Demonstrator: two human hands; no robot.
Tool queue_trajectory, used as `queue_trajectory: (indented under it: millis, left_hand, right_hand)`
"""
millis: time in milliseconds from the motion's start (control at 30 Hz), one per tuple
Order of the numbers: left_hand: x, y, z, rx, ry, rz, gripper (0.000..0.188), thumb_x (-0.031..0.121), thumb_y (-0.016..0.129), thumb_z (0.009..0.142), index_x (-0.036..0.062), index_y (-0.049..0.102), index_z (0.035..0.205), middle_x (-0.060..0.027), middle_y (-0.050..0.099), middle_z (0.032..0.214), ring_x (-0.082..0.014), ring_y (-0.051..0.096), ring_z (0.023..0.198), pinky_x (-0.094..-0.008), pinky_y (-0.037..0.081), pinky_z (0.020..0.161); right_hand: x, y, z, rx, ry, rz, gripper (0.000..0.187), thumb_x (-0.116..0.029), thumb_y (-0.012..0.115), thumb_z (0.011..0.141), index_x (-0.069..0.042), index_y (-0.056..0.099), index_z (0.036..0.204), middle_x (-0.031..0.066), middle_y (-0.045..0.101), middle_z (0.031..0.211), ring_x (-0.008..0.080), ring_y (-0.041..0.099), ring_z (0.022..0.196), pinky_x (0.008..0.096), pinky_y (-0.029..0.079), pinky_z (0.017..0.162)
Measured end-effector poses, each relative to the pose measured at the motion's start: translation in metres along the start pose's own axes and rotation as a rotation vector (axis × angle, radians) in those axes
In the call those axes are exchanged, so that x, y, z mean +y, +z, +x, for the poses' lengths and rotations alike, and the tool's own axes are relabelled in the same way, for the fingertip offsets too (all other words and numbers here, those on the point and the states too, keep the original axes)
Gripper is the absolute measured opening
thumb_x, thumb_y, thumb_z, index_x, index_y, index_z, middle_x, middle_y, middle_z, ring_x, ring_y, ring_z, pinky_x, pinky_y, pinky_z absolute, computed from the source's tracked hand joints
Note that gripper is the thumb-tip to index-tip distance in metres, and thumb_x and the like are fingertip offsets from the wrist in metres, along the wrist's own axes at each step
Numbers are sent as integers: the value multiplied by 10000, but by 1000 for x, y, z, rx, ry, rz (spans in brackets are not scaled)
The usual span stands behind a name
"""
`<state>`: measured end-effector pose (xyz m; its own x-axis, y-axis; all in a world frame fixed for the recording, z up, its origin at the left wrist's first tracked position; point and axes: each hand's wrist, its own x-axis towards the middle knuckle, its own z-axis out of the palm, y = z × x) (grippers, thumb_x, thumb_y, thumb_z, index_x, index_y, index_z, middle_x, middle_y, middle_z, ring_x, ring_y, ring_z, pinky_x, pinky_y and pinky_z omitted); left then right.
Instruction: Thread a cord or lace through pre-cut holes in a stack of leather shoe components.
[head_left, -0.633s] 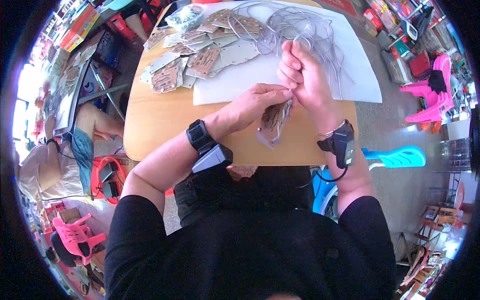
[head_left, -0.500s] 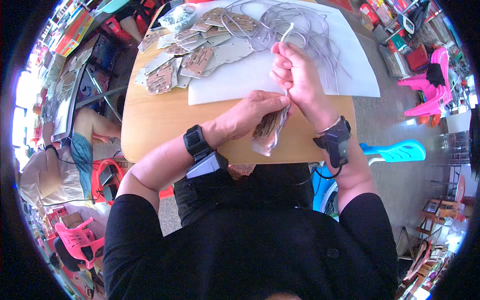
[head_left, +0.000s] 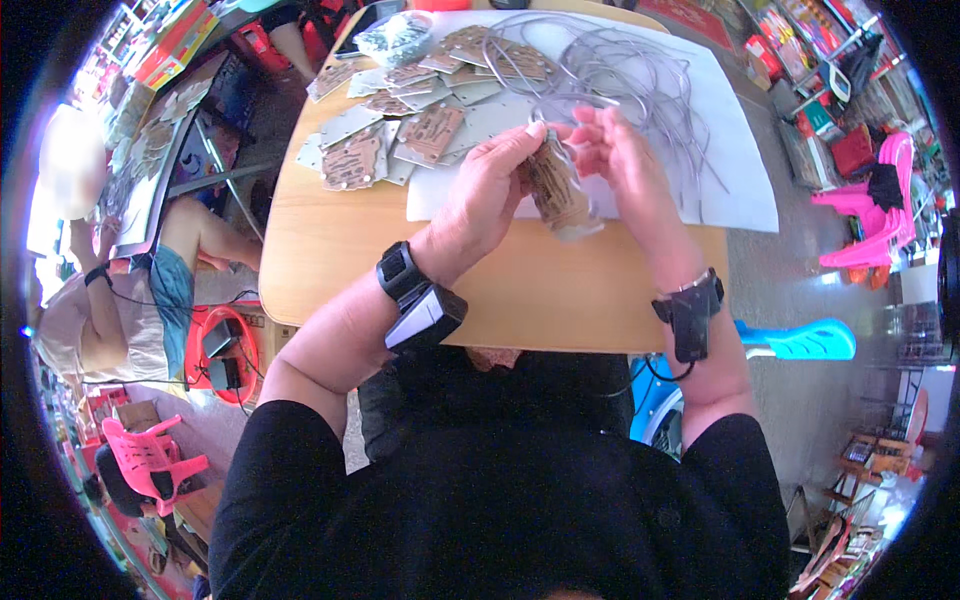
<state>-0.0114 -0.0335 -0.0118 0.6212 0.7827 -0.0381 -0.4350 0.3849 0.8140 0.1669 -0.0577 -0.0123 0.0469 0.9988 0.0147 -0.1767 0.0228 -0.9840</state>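
My left hand (head_left: pixel 485 195) pinches the upper end of a thin flat brown board (head_left: pixel 560 190) with dark markings and a pale edge. The board hangs tilted over the near edge of the white sheet. Just right of it is my right hand (head_left: pixel 632 165), raised with its fingers apart and slightly curled, apparently holding nothing. Pale cord at the board's top passes close to both hands, but its exact path is blurred. Beyond the hands lies a loose tangle of grey cords (head_left: pixel 690 110). Similar brown-and-pale boards (head_left: pixel 430 135) are heaped to the left.
The white sheet (head_left: pixel 745 200) covers much of the wooden table (head_left: pixel 330 240). At the back left stands a clear container (head_left: pixel 393 42) of small pieces. Another person (head_left: pixel 110 330) sits at a table on the left. Blue and pink plastic chairs stand on the right.
My left hand has risen with the board, away from the table's front edge. My right hand, closed on a pale cord before, has come down and spread its fingers beside the board.
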Motion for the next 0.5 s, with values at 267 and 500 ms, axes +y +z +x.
queue_trajectory:
  millis: [267,500]
  left_hand:
    - [15,-5,1,182,163,-39,287,241,479,960,25,553,1133,-106,635,1038,-159,589,934,-297,447,867]
    - [16,-18,8,273,180,62,239,223,464,966,43,614,1017,-66,640,960,-108,535,770,-247,421,734]
  right_hand:
    - [-10,14,-14,-148,-287,-757,260,-258,631,841,-6,574,808,43,491,628,117,438,578,307,374,538]
    - [-8,21,-12,-128,-357,-776,250,-197,631,828,19,528,757,94,473,609,121,416,552,310,360,514]
